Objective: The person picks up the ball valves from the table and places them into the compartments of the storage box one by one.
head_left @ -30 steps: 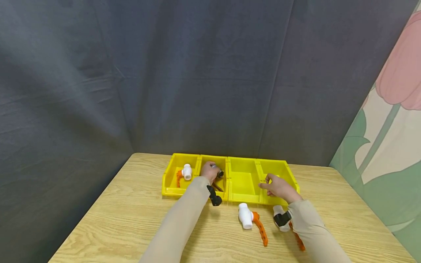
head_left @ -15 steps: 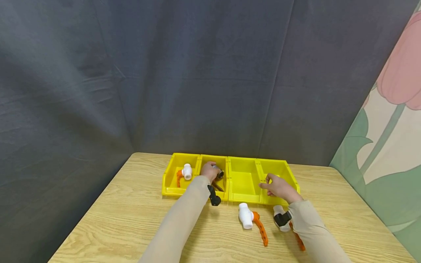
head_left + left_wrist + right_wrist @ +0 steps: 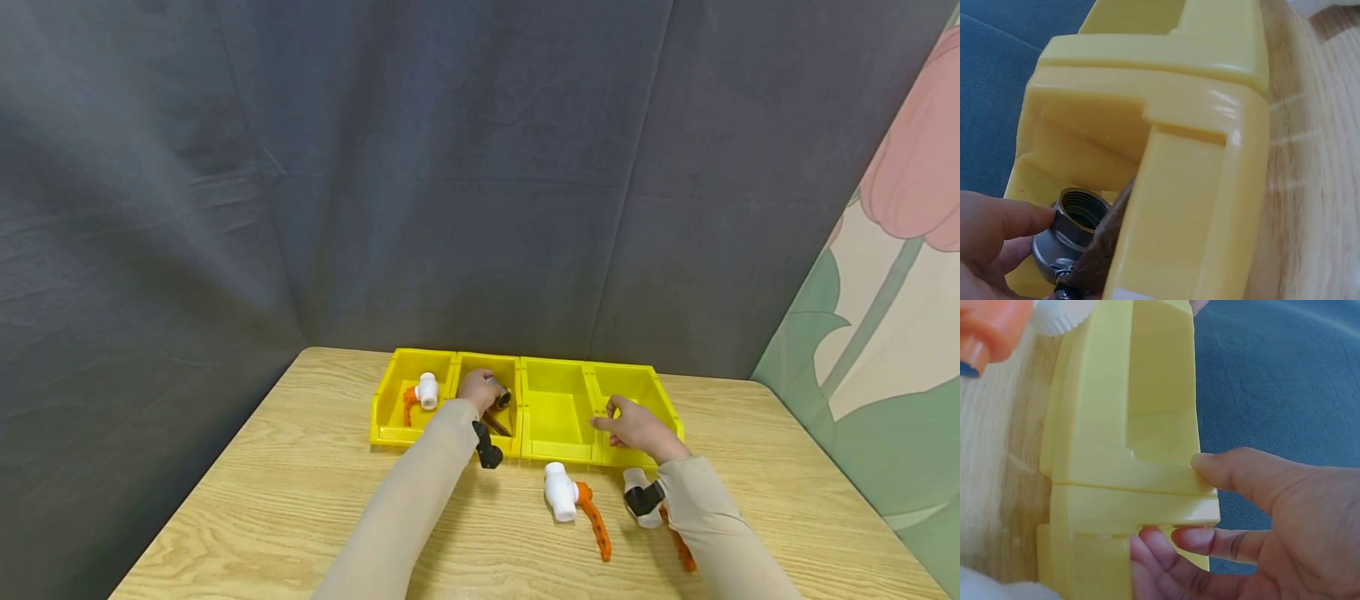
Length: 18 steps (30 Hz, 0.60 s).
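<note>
L hand (image 3: 478,390): thumb + fingers clamped on metal valve (image 3: 1071,232), located in 2nd bin (image 3: 504,367) from L; hex end gripped, prob. because brown part (image 3: 1100,256) crowds the bin's front side.
R hand (image 3: 641,427): thumb & index pinch divider (image 3: 1185,509) betw. 3rd bin (image 3: 555,379) & 4th bin (image 3: 630,383), prob. to steady them.
White valve (image 3: 427,392) in 1st bin (image 3: 427,360); orange-handled valve (image 3: 560,493) on table (image 3: 262,500).
</note>
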Motion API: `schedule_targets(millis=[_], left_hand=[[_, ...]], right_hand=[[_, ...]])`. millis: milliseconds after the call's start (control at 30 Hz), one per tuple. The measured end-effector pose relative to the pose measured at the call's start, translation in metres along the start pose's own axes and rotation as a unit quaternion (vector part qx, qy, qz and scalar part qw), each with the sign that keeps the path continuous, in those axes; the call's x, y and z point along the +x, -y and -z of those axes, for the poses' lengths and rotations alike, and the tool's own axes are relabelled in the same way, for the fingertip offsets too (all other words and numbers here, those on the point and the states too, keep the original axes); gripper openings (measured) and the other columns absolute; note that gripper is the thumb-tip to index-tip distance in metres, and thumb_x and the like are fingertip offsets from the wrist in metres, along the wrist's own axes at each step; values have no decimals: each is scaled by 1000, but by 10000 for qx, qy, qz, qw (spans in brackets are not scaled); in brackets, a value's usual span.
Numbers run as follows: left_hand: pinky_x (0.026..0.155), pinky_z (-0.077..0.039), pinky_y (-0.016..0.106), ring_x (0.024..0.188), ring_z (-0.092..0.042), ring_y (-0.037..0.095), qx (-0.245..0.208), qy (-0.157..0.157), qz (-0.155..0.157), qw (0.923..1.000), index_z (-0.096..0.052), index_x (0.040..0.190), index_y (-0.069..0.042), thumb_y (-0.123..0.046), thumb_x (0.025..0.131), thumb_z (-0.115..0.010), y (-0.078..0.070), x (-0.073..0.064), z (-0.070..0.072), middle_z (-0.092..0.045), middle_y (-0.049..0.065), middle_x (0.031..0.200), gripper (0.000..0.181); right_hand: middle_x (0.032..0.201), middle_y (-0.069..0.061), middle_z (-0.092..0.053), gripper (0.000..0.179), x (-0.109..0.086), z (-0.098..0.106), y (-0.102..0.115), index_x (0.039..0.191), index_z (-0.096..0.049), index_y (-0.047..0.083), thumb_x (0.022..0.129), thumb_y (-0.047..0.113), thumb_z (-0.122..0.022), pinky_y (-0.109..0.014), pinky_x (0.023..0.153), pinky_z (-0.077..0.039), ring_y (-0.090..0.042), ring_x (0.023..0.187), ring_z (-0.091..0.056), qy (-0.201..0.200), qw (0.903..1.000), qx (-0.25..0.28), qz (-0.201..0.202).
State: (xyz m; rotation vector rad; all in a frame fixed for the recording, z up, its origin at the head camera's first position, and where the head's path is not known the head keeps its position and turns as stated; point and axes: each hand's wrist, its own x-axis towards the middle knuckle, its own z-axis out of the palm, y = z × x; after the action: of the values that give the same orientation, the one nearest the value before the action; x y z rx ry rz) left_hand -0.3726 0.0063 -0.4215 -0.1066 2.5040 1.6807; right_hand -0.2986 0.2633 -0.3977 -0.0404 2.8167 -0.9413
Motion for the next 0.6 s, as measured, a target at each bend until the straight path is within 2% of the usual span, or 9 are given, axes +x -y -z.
schedule_targets(millis=[233, 367, 400, 467, 500, 600], left_hand=[[100, -43, 48, 127, -48, 36, -87, 219, 218, 9995, -45, 142, 0, -4, 94, -52, -4, 6, 3, -47, 19, 143, 48], [101, -42, 46, 127, -48, 32, -24, 339, 391, 9987, -47, 141, -2, -7, 93, -53, 1, 25, 1, -46, 16, 145, 49], [98, -44, 41, 120, -51, 28, -18, 358, 271, 9990, -52, 137, -4, -11, 92, -55, 10, 37, -1, -51, 13, 141, 45], [88, -46, 38, 107, -54, 27, 6, 353, 289, 9990, -61, 122, -1, -12, 90, -56, 15, 48, -2, -57, 12, 128, 35], [83, -45, 37, 99, -54, 27, 17, 329, 298, 9990, -63, 113, 1, -12, 89, -57, 15, 49, -1, -59, 12, 119, 28], [73, -40, 37, 86, -49, 27, -23, 217, 428, 9988, -60, 91, 2, -11, 86, -57, 7, 42, 2, -54, 11, 98, 14]], right_hand=[[71, -7, -52, 29, 1, 0, 0, 91, -44, 4, 93, 26, -62, -27, 59, -45, -18, 62, -53, 22, 10000, 32, -1], [70, -7, -51, 30, 1, 1, 0, 91, -43, 4, 93, 27, -62, -27, 60, -46, -18, 62, -53, 52, 10000, 26, -27], [70, -7, -51, 30, 1, 1, 0, 91, -43, 4, 93, 27, -62, -27, 60, -47, -18, 62, -53, 59, 10000, 21, -30], [70, -7, -51, 30, 0, 1, 0, 91, -42, 4, 94, 27, -62, -27, 60, -46, -17, 61, -53, 74, 10000, -4, -15], [70, -7, -51, 30, 0, 2, 1, 91, -42, 4, 94, 27, -62, -27, 60, -46, -17, 61, -53, 74, 10000, -2, -13], [70, -7, -52, 30, -1, 2, 1, 91, -42, 4, 94, 26, -62, -27, 60, -46, -17, 61, -53, 53, 10000, -11, 4]])
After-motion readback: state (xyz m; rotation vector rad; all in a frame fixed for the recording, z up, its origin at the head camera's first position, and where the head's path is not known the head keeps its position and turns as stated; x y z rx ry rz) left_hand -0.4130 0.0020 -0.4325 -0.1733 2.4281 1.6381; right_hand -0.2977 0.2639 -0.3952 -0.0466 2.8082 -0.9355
